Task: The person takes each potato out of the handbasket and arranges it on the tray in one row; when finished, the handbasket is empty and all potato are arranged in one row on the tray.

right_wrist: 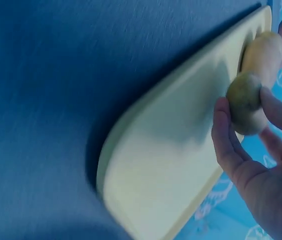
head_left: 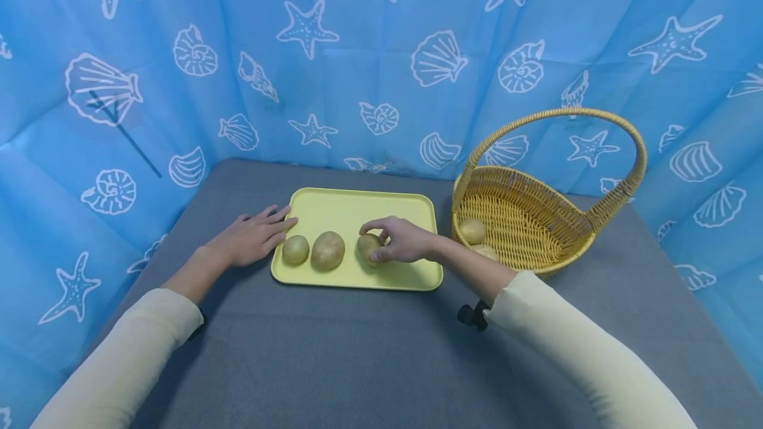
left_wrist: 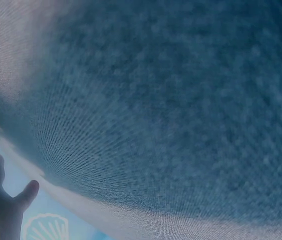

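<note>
My right hand (head_left: 406,239) pinches a brown potato (head_left: 367,248) between thumb and fingers, over the right half of a yellow tray (head_left: 381,200). In the right wrist view the thumb is on one side of that potato (right_wrist: 244,102) and the fingers on the other. Left of it on the tray lie a larger oval potato (head_left: 328,251) and a small, round, greenish potato (head_left: 295,249). My left hand (head_left: 253,237) is spread at the tray's left edge, fingers extended over the rim. Only part of the left hand (left_wrist: 1,195) shows in its wrist view.
A yellow wicker basket (head_left: 536,263) with a tall arched handle stands right of the tray. One pale potato (head_left: 473,231) is inside its left side, with another (head_left: 485,252) partly hidden by my forearm. A blue shell-print curtain (head_left: 352,85) hangs behind the grey-covered table (head_left: 334,356).
</note>
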### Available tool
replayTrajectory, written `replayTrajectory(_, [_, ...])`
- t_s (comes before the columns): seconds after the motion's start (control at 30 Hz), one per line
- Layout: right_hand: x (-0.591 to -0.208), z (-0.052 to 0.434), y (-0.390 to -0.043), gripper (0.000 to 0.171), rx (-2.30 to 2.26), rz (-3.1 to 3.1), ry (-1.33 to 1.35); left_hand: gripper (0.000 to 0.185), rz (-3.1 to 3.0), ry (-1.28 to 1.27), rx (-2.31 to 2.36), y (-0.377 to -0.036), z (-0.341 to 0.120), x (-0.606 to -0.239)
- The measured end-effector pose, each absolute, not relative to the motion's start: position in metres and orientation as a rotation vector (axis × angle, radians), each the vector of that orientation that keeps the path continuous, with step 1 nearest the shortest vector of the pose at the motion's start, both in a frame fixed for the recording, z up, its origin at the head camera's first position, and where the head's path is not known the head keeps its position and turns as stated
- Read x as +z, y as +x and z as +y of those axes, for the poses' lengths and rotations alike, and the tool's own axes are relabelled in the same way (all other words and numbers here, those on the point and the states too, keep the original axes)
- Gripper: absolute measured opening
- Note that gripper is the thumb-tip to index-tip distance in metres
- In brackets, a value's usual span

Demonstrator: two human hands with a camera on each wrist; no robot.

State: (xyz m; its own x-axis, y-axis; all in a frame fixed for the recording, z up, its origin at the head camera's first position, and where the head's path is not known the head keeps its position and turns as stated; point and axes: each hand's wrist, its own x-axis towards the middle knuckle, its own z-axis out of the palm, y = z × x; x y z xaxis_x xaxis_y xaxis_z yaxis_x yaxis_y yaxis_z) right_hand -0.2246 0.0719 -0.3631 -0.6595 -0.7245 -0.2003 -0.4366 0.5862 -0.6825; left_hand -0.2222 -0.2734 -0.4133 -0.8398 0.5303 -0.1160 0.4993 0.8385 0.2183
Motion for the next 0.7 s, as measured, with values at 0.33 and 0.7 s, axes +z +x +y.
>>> replayTrajectory(0.33, [-0.37, 0.049, -0.216, 0.056, -0.898, 2.36, -0.685, 0.049, 2.842, 0.804, 0.288, -0.222, -0.274, -0.414])
replayTrajectory(0.7, [-0.373, 0.055, -0.219, 0.059, -0.853, 2.351, -0.771, 0.049, 2.837, 0.79, 0.29, -0.221, -0.274, -0.413])
